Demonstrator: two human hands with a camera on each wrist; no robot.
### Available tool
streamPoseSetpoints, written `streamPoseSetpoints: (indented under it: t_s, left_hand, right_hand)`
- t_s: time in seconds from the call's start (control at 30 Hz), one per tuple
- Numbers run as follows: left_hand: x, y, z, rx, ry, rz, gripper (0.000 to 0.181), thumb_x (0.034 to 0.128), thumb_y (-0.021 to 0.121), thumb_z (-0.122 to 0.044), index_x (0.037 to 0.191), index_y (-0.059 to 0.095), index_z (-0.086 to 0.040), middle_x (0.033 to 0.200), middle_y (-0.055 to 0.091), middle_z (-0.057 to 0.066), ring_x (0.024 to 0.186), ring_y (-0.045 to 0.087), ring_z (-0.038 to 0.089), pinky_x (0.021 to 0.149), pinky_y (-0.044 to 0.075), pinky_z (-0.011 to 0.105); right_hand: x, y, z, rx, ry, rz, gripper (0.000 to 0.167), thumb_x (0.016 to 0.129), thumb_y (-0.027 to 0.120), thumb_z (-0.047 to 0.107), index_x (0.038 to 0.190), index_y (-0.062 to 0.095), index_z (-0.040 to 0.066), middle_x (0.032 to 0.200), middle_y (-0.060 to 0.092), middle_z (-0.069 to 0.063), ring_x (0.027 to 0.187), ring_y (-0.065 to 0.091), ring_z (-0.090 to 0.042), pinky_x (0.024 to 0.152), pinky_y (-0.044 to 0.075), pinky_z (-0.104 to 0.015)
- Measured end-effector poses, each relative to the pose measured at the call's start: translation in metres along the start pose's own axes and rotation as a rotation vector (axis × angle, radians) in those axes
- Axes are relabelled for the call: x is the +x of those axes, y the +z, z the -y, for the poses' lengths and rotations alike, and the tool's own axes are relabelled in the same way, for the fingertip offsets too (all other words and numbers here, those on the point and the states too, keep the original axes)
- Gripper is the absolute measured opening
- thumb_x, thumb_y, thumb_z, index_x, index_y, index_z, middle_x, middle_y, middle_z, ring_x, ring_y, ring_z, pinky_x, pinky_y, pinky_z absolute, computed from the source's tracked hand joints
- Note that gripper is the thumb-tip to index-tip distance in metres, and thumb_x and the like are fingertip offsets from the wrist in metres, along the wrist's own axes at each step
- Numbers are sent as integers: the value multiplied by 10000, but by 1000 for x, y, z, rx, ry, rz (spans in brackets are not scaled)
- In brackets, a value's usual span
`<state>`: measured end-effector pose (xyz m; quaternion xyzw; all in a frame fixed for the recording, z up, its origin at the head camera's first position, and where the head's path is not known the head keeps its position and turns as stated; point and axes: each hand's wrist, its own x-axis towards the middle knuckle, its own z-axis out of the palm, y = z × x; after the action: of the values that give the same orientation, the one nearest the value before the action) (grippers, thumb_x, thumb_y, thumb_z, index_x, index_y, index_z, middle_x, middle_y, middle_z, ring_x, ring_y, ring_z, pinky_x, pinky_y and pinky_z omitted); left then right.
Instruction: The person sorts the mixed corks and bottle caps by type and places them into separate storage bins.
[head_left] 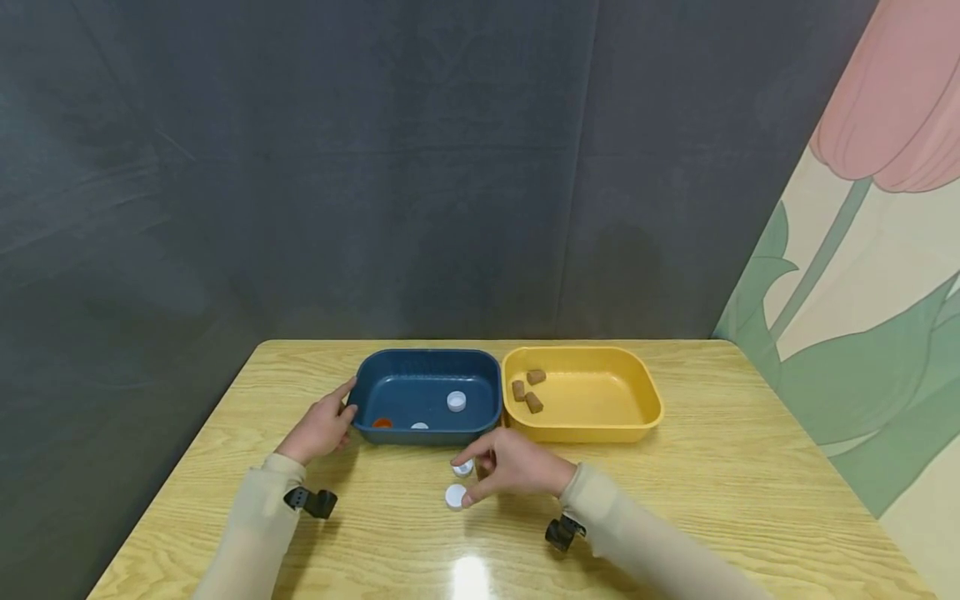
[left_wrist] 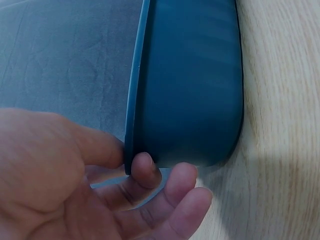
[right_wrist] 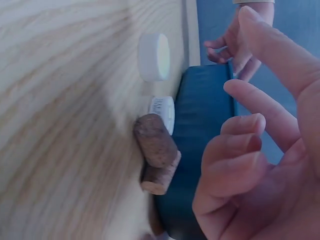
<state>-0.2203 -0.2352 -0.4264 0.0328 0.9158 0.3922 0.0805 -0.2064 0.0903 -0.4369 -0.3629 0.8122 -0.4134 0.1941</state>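
Note:
My left hand grips the left rim of the blue bin; in the left wrist view the thumb and curled fingers of this hand meet at the bin's edge. My right hand hovers over the table in front of the bins, thumb and index finger apart. Below it lie two white caps, one nearer and one farther. The right wrist view shows this hand holding nothing, with a cap and two corks, one darker, one lighter, on the table.
Inside the blue bin are white caps and an orange piece. The yellow bin, directly to its right, holds three brown corks. Behind the table hangs a dark curtain.

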Motion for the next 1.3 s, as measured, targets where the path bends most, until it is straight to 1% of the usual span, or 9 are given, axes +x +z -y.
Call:
streamPoseSetpoints:
  t_s: [0.17,0.3,0.53,0.7,0.83,0.97,1.13,1.3]
  left_hand:
    - [1,0,1,-5,-4,13,564,1080,389,-71,1591,163,9,809,528,172,602,551,261,558,450,324]
    - [2,-1,0,-16,-9,20,567,1083,385,-75,1595,153,1,787,510,154,590,540,262,552,439,322]
    - [3,-1,1,-16,-8,16,569,1081,382,-70,1595,149,2,804,523,181,580,534,248,550,437,330]
    - [2,-1,1,-18,-10,15,569,1081,380,-68,1595,148,2,819,529,193,583,530,242,560,438,335]
    - [2,-1,2,-15,-7,15,570,1080,383,-68,1594,150,5,818,529,193,584,536,254,557,439,333]
    - [2,0,3,-5,-5,13,568,1079,388,-68,1592,159,8,812,531,185,592,548,265,552,444,328]
    - [3,0,3,3,-8,7,567,1076,390,-65,1590,164,12,814,536,183,597,550,254,560,447,332]
    - [3,0,3,4,-12,9,568,1076,390,-66,1590,162,13,818,542,180,601,551,246,562,450,329]
  right_hand:
    - [4,8,-6,-1,23,-5,488,745,902,230,1168,750,41,583,396,55,537,354,-20,522,311,-175]
    - [7,13,-11,-53,27,-6,485,729,912,238,1154,759,61,588,438,77,548,386,-3,527,324,-162]
    - [10,17,-17,-112,34,-20,434,714,921,226,1104,781,98,590,461,93,547,389,4,537,320,-158]
    - [10,18,-17,-182,31,-35,409,698,930,239,1069,796,130,585,470,114,543,392,15,537,317,-156]
    - [10,20,-16,-234,19,-53,420,670,943,248,1053,802,148,581,480,123,544,401,25,533,330,-161]
    - [11,22,-14,-285,37,-65,430,646,952,270,1038,807,172,586,493,126,555,415,29,532,343,-171]
    - [11,24,-12,-333,70,-84,416,634,954,295,1013,812,200,632,533,142,603,448,17,555,374,-191]
    - [11,27,-11,-406,69,-100,356,640,948,324,958,817,235,684,578,140,643,467,-5,575,389,-203]
